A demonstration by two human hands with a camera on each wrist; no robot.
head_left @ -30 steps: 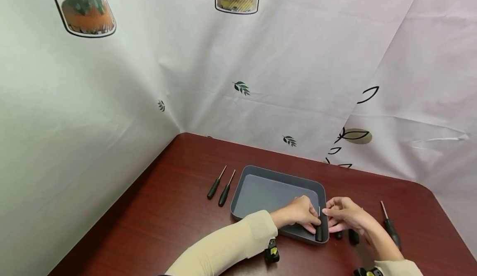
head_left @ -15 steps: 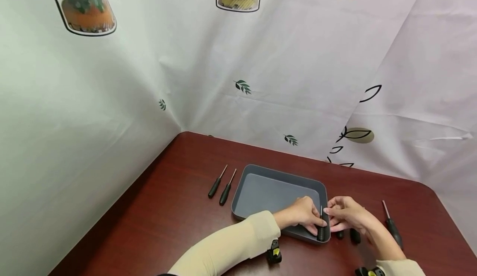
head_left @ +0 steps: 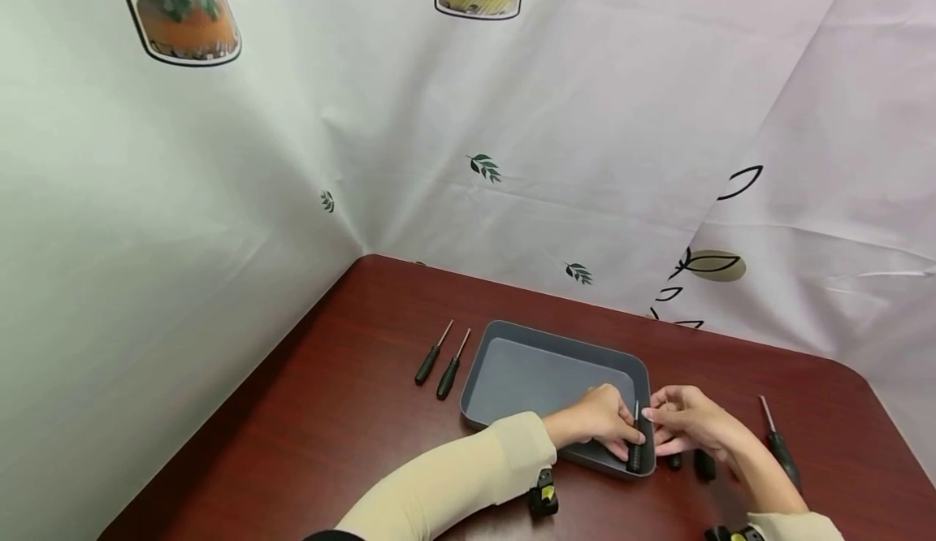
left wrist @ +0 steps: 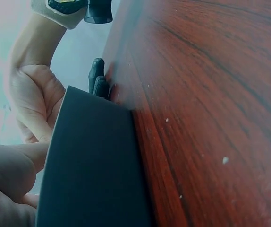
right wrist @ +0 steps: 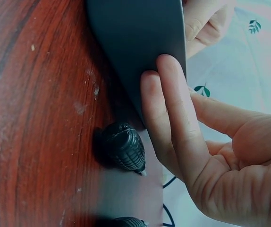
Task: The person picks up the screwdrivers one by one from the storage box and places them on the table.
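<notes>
Inside the grey tray (head_left: 504, 366), along its right wall, lies a screwdriver (head_left: 634, 453) with a black ribbed handle. My left hand (head_left: 603, 417) reaches in over the front rim and pinches that handle, its fingertips close to the wall. My right hand (head_left: 691, 419) grips the tray's right wall, with the thumb at the rim. In the right wrist view, two fingers (right wrist: 175, 94) of it press flat against the wall's outer face. The left wrist view shows the tray's side (left wrist: 93, 161) and both hands partly behind it; the screwdriver is hidden there.
Two screwdrivers, one (head_left: 427, 365) beside another (head_left: 448, 377), lie left of the tray. Right of it are two black handles (head_left: 674, 461) (right wrist: 123, 146), partly under my right hand, and a larger screwdriver (head_left: 782, 453). A patterned white sheet (head_left: 439, 119) hangs behind the brown table (head_left: 351, 411).
My left fingertips have shifted slightly right across the screwdriver handle, towards the tray's wall. My right hand keeps its place at the rim. The head view has shifted a little.
</notes>
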